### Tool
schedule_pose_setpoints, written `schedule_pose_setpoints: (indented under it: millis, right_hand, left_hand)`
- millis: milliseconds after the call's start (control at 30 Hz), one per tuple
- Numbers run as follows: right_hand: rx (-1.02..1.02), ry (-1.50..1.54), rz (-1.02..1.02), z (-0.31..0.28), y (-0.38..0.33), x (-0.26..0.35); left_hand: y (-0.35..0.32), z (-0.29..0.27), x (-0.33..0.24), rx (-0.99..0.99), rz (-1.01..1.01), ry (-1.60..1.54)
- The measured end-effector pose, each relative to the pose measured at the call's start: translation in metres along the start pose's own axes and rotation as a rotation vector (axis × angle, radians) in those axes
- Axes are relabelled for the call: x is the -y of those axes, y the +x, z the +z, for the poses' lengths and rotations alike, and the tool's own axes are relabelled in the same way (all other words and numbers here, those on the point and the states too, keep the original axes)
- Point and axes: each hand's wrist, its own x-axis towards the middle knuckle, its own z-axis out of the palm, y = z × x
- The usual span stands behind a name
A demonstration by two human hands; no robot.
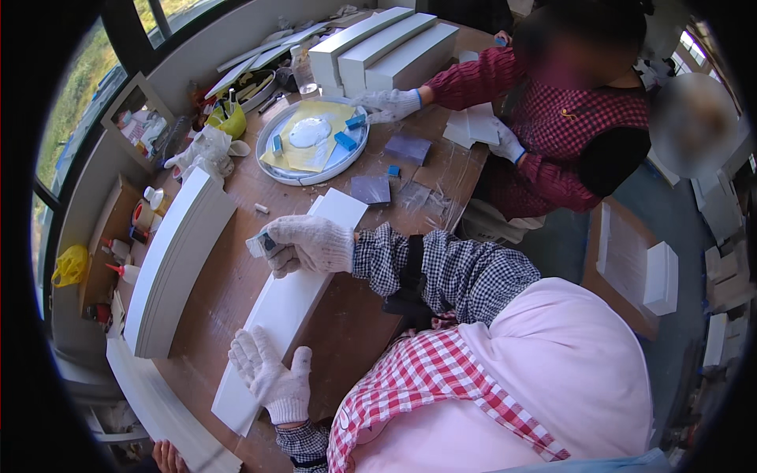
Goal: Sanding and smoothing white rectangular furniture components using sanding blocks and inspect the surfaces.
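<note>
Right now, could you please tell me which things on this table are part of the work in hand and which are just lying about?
In use:
- long white board, under the left hand
- small blue-and-white block, gripped in the right hand

Lying about:
- stack of white boards
- round tray with yellow sheet
- purple pads
- glue bottles

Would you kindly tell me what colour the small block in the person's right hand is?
Blue and white, seen in the head view: the small block sits in the gloved right hand.
</note>
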Motion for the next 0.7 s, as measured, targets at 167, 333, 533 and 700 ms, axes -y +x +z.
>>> schedule_pose_setpoints:
  millis: [167, 333, 533, 700]
  right_hand:
    - [0.096, 0.015, -0.073, -0.01, 0.0, -0.005]
    - [0.137, 0.039, -0.005, -0.011, 0.001, -0.006]
    - [0.177, 0.015, 0.031, -0.01, 0.002, -0.005]
    - [0.216, 0.066, 0.037, -0.012, 0.002, -0.005]
  left_hand:
    - [-0.052, 0.002, 0.099, -0.008, -0.322, 0.12]
    - [-0.068, 0.022, 0.117, -0.123, -0.451, 0.161]
    - [-0.032, 0.023, 0.04, -0.08, -0.232, -0.01]
    - [0.005, 0.023, -0.026, -0.077, 0.092, -0.249]
